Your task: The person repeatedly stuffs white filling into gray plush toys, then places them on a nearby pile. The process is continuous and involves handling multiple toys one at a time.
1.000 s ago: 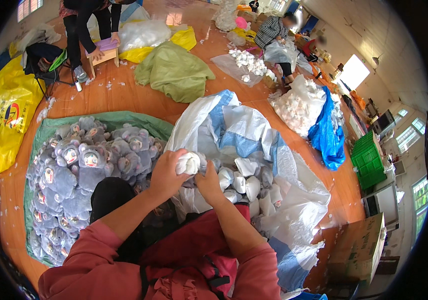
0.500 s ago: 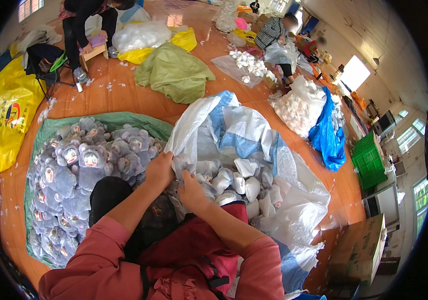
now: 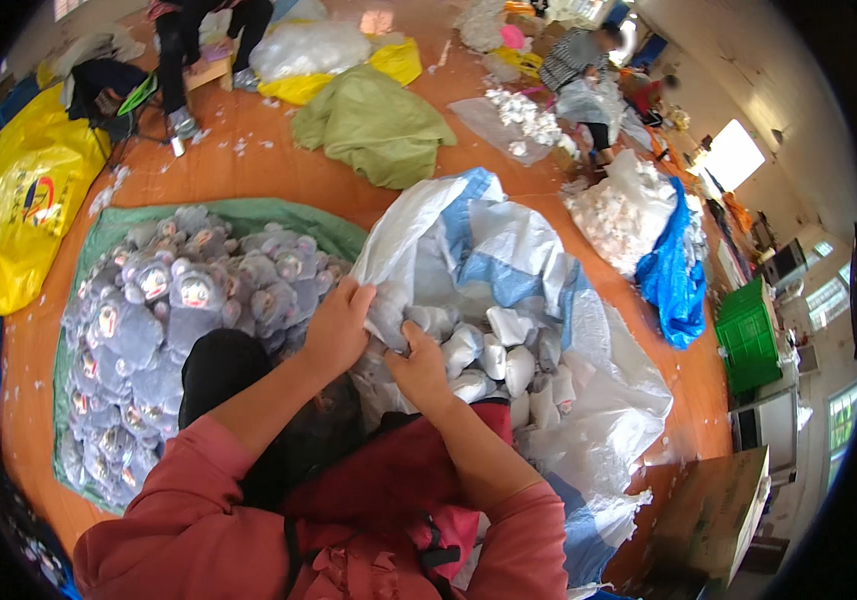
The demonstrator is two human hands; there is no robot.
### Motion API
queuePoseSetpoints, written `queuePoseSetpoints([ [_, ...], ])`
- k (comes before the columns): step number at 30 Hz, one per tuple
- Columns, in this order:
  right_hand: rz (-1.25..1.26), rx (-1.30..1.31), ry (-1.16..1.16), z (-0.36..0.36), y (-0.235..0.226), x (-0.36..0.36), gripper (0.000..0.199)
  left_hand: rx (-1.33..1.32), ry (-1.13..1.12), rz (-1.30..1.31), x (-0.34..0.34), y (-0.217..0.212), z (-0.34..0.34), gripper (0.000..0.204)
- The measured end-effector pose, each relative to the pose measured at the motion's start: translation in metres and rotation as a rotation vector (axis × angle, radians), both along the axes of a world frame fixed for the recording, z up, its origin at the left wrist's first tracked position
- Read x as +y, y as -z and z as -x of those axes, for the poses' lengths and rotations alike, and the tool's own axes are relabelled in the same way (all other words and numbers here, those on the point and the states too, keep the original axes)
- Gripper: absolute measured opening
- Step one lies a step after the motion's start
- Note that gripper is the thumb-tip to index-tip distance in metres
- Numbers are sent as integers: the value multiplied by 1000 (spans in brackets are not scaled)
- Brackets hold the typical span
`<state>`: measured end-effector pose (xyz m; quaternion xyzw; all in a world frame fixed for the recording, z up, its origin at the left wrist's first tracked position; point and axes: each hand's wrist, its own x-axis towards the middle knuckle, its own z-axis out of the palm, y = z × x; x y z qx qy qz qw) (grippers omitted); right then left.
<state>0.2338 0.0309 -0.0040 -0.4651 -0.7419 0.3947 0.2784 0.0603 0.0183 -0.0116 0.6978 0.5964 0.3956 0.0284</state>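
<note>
Between my two hands a small soft grey plush piece (image 3: 387, 314) is held over the near left rim of a white and blue woven sack (image 3: 509, 245). My left hand (image 3: 342, 325) is closed on its left side. My right hand (image 3: 421, 368) pinches its lower right side, thumb pointing up. Part of the piece is hidden by my fingers. Inside the sack lie several white and grey stuffed pieces (image 3: 519, 370). Left of my knee, a heap of grey plush dolls (image 3: 164, 320) with embroidered faces rests on a green sheet (image 3: 114, 225).
An olive cloth heap (image 3: 374, 125) lies beyond the sack. A yellow bag (image 3: 24, 190) is at far left. At right are a blue bag (image 3: 671, 290), a green crate (image 3: 747, 335) and a cardboard box (image 3: 714, 510). Other people sit farther back, one by a small wooden stool (image 3: 211, 72).
The view has shifted, so the surroundings sit farther right in the picture. My hands still hold the grey plush piece, with the right thumb now raised along it. The seated person at upper left has moved.
</note>
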Motion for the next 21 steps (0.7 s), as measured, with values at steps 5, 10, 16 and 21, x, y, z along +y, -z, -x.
queuePoseSetpoints([
  [5, -146, -50, 12, 15, 7, -19, 24, -15, -99, -91, 8, 1, 9, 43],
  [10, 32, 46, -60, 16, 0, -21, 28, -210, 39, 12, 5, 16, 12, 48],
  [16, 189, 530, -184, 3, 3, -28, 29, -307, 219, 19, -4, -5, 17, 56],
  [21, 181, 604, 33, 1, 11, -21, 30, -205, 254, -40, -14, -20, 18, 62],
])
